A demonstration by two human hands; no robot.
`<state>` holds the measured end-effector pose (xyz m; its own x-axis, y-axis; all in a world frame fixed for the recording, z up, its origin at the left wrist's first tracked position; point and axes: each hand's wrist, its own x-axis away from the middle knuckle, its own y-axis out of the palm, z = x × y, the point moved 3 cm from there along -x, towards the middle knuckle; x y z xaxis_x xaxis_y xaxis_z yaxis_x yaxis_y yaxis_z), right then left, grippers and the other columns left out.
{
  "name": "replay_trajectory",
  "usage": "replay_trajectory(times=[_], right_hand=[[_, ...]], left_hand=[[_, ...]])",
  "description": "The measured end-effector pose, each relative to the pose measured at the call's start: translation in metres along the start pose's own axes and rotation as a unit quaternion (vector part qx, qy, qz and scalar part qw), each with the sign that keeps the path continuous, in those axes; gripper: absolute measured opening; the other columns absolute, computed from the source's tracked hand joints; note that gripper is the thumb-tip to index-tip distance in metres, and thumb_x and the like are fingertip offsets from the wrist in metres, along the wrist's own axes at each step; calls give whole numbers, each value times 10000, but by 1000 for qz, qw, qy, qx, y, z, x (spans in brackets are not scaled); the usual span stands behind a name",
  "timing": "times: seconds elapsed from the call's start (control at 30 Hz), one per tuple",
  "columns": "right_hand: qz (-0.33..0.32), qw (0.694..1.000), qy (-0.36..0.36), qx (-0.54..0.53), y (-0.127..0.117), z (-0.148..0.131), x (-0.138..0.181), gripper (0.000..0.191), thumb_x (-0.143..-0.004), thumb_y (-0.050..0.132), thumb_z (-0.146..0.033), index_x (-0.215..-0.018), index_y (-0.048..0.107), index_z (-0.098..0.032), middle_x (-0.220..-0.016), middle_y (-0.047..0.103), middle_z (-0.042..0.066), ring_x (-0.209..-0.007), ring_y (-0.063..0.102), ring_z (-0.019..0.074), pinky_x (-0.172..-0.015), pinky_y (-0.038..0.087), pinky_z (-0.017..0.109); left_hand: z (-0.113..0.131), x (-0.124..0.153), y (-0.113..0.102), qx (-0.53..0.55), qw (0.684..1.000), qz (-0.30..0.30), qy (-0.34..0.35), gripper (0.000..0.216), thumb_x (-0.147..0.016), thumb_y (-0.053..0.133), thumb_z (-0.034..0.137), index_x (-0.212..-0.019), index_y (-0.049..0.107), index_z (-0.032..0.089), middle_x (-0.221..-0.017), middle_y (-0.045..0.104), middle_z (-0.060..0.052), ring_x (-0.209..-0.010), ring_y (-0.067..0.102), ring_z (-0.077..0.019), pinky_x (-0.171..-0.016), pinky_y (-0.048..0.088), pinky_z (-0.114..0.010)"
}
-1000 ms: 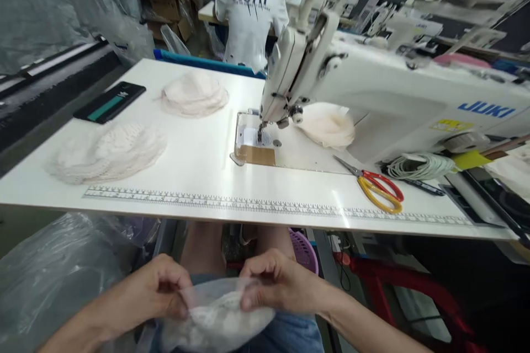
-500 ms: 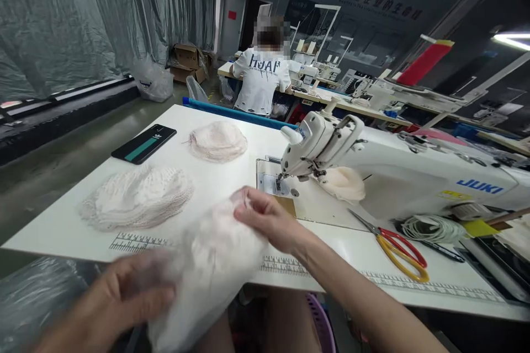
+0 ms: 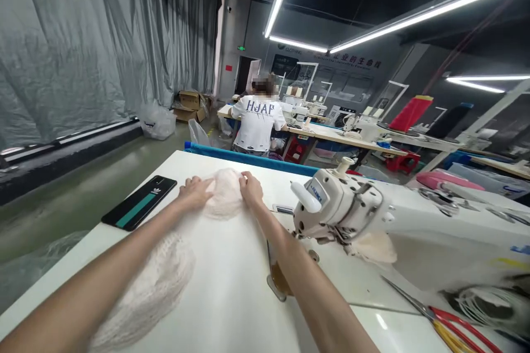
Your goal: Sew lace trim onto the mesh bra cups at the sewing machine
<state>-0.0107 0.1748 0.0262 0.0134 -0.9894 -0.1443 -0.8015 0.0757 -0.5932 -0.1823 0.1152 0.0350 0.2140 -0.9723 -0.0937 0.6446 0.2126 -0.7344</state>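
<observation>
At the far side of the white table, my left hand (image 3: 196,193) and my right hand (image 3: 250,188) hold the two sides of a pale, thin fabric piece (image 3: 227,183). It lies on the far stack of similar pieces (image 3: 223,210). The fingers of both hands are closed at its edges, partly hidden by the cloth. A larger stack of white, lacy pieces (image 3: 159,278) lies nearer me, partly covered by my left forearm. Beside my right forearm stands a white sewing machine (image 3: 343,204), with a cream fabric piece (image 3: 375,246) behind its head.
A black phone with a green stripe (image 3: 139,202) lies left of the far stack. Scissors (image 3: 439,317) with red and yellow handles and a coil of pale cord (image 3: 486,300) lie right. A blue roll (image 3: 252,160) edges the table's back. Another person (image 3: 259,121) sits beyond.
Both hands have moved forward from the table's front edge to the far stack, carrying the pale fabric piece and laying it there. The view has tilted up.
</observation>
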Motion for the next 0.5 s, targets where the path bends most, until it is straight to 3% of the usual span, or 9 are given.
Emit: replay_trajectory(times=[0.13, 0.27, 0.37, 0.5], right_hand=[[10, 999, -1, 48, 3, 13, 4, 286, -911, 517, -312, -1153, 531, -160, -1163, 545, 84, -980, 570, 197, -826, 493, 399], [9, 998, -60, 32, -8, 6, 31, 318, -908, 521, -317, -1184, 508, -159, -1185, 527, 89, -999, 560, 209, -835, 486, 413], [-67, 984, -167, -1, -12, -2, 80, 195, -915, 472, -252, -1084, 566, -226, -1111, 567, 83, -930, 560, 193, -823, 465, 356], [-188, 942, -276, -30, -1, -13, 152, 151, -866, 473, -195, -965, 584, -219, -845, 623, 28, -726, 565, 175, -689, 442, 311]], left_hand=[[3, 10, 0, -87, 995, -18, 32, 319, -891, 552, 301, -1177, 524, 161, -1191, 554, -87, -1006, 580, -231, -835, 500, -440], [11, 50, -35, -122, 989, -25, 73, 311, -892, 547, 302, -1175, 528, 174, -1229, 531, -87, -1055, 549, -241, -887, 459, -460], [12, 107, -56, -108, 985, -64, 117, 211, -852, 559, 248, -1052, 623, 221, -1062, 619, -47, -983, 563, -219, -890, 410, -352], [0, 168, -56, -79, 986, -87, 121, 175, -703, 609, 191, -858, 670, 243, -751, 631, 4, -727, 574, -213, -670, 379, -291]])
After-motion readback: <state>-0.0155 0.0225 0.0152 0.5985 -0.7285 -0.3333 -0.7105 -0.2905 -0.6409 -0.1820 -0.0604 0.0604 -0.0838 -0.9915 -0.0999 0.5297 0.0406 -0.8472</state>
